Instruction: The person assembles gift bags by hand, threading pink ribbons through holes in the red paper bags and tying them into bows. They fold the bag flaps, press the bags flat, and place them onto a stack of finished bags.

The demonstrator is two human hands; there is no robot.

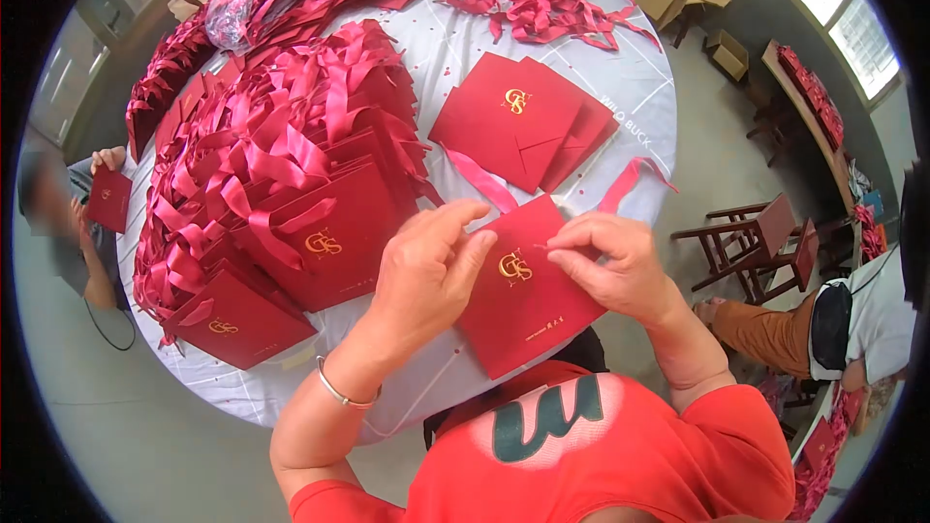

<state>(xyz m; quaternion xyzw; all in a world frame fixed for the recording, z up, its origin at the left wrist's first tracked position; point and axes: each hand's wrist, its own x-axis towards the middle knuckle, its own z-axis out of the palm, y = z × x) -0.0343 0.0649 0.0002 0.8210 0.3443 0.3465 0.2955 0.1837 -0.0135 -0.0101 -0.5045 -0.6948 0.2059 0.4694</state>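
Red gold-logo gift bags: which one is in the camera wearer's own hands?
The flat bag nearest the camera: the left hand and right hand grip its top. The others lie in the ribboned heap and the small stack beyond.

The person wears an orange-red short-sleeved T-shirt (639, 455). The sleeves end above the elbows, and the forearms are uncovered. The front of the T-shirt carries a white oval patch (504, 441) printed with a dark green mark (547, 415). A thin silver-coloured bangle (337, 391) encircles the wrist behind the left hand (426, 276).
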